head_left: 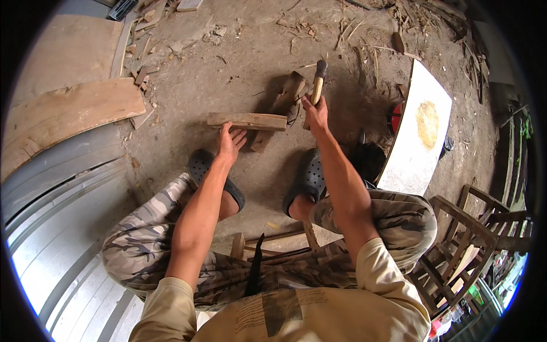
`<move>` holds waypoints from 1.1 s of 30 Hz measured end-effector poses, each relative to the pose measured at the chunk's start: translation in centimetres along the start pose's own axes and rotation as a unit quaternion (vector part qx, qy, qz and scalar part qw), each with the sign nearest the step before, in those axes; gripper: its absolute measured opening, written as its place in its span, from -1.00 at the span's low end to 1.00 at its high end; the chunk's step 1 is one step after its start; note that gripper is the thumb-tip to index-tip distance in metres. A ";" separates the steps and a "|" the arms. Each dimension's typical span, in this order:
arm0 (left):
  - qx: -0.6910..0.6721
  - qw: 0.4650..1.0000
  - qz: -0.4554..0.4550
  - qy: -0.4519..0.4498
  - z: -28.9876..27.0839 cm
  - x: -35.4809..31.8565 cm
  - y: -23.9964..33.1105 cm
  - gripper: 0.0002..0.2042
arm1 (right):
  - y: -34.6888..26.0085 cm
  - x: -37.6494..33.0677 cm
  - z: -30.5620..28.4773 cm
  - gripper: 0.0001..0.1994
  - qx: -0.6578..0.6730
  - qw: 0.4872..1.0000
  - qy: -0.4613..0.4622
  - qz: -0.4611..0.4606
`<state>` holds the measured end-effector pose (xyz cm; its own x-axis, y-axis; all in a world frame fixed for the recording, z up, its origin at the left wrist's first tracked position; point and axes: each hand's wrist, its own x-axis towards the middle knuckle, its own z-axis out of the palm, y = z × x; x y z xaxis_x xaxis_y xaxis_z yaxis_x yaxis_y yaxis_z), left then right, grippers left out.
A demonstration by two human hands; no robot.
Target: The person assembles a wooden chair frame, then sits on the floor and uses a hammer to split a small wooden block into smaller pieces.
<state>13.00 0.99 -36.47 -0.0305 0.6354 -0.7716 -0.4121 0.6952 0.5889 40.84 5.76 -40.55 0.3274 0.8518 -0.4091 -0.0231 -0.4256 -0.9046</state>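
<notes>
Left hand, fingers loosely spread, touches the near edge of a rough, straight plank lying across a wooden block on gritty ground. Right hand is closed around a smooth, pale wooden handle with a rounded dark tip; its lower end is unclear.

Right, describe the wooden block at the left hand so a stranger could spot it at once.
On the littered floor, look just beyond the two dark, holed clogs. There the left hand touches a wooden block running nearly left to right. Unlike the slanting timber beneath it, this block lies on top, crossing over.
</notes>
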 end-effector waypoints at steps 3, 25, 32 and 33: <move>0.003 1.000 0.000 0.002 0.0 -0.8 0.3 -0.27 | -1.3 1.0 0.9 -0.51 -0.057 0.997 -0.038 0.017; 0.617 0.702 0.294 0.199 -2.4 -2.9 -1.4 -0.20 | -6.2 -4.8 -2.4 -0.56 -0.216 0.975 -0.050 -0.013; 0.778 0.477 0.397 -0.095 -1.6 -3.1 4.2 -0.29 | -9.1 -10.5 -7.9 -0.58 -0.237 0.971 0.005 -0.019; 0.768 0.517 0.370 -0.074 -1.1 -3.6 4.4 -0.36 | -9.5 -11.5 -8.6 -0.62 -0.250 0.968 0.010 -0.009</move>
<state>10.35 1.38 -31.39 0.4540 0.8585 -0.2386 0.8764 -0.3819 0.2935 45.43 -2.66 -26.22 0.3417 0.8564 -0.3871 0.4407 -0.5098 -0.7388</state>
